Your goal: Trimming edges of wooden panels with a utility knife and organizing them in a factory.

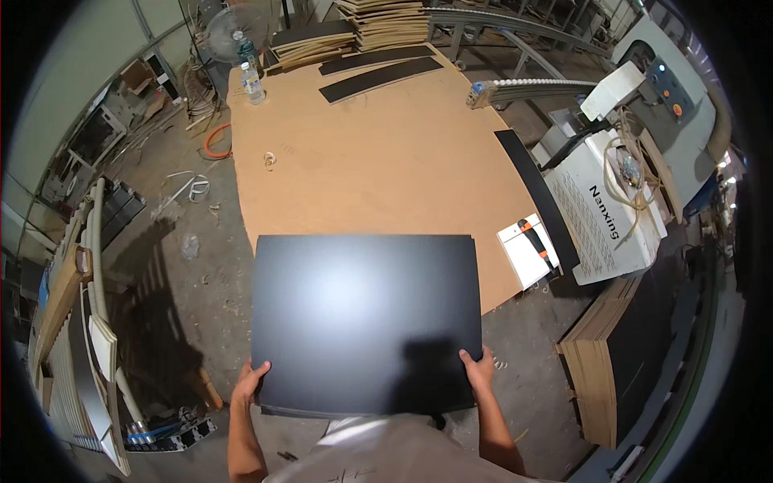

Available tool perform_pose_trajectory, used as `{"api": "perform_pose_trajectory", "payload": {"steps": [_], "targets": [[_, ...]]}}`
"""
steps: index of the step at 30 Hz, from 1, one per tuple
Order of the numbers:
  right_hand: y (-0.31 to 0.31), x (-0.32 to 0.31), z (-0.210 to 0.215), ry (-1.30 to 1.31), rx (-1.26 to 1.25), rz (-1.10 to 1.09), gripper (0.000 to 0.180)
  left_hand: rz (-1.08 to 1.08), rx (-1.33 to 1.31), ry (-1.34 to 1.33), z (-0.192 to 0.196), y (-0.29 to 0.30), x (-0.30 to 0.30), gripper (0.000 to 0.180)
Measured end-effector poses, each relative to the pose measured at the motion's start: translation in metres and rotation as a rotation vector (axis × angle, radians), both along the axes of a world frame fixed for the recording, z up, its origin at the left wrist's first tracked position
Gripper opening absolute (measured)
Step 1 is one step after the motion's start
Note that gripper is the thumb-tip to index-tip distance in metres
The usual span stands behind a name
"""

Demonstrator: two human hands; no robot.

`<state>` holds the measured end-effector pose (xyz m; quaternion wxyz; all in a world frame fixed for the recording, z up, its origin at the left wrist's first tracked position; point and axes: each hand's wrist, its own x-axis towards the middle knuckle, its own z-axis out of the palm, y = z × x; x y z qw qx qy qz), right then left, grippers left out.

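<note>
At least one black panel (354, 322) is gripped by one left hand (248, 381) and one right hand (480, 372), both partly closed.

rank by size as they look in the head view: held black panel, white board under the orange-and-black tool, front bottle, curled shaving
1. black panel, enlarged by nearness
2. white board
3. front bottle
4. curled shaving

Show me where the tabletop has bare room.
The widest free patch of tabletop lies between the far black strips and the near black panel, with a curled shaving on its left. Crowded spots: the right edge, with a long dark band, white slab and tool; and the far end, with bottles and boards.
</note>
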<state>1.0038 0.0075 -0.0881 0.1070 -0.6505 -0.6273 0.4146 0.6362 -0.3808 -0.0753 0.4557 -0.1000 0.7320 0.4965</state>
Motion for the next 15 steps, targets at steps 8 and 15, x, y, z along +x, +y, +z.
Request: {"api": "perform_pose_trajectory", "payload": {"steps": [8,15], "targets": [[0.05,0.001,-0.004,0.242,-0.618,-0.079,0.088,-0.153,0.029,-0.097,-0.053,-0.011,-0.049,0.084],[0.032,-0.001,-0.037,0.217,-0.387,-0.166,0.091,-0.052,0.042,-0.116,-0.03,0.073,-0.089,0.084]]}}
